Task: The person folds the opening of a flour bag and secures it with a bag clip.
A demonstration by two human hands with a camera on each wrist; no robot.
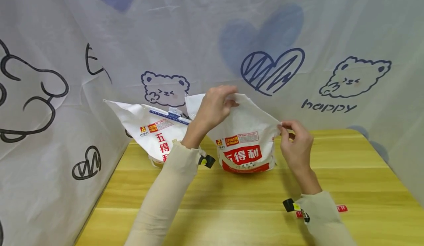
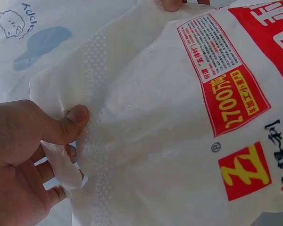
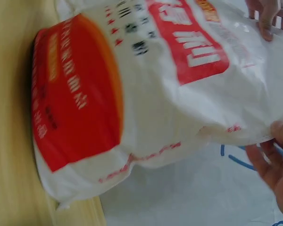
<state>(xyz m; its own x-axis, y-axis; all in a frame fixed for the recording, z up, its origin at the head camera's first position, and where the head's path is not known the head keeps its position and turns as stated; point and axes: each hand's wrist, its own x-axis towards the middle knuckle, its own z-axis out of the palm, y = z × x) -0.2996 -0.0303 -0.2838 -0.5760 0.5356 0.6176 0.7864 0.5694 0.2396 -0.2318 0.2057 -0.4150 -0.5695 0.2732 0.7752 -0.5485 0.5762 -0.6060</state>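
A white flour bag [image 1: 248, 154] with red printing stands on the table, its top flap raised. My left hand [image 1: 216, 106] pinches the bag's top edge. In the left wrist view, the left thumb [image 2: 78, 114] presses the front by a cut-out hole, with the fingers behind. At the bag's right upper corner, my right hand [image 1: 298, 143] pinches the edge between thumb and fingers. The right wrist view shows the right hand [image 3: 276, 165] at that side edge and the bag's full base [image 3: 75, 94] resting on the wood.
To the left stands a second white bag [image 1: 155, 135], with a blue and white sealing clip [image 1: 172, 115] across its top. A red strip with white lettering [image 1: 342, 208] lies on the wooden table [image 1: 232, 216], partly hidden by the right sleeve. A printed cloth [image 1: 198, 36] hangs behind.
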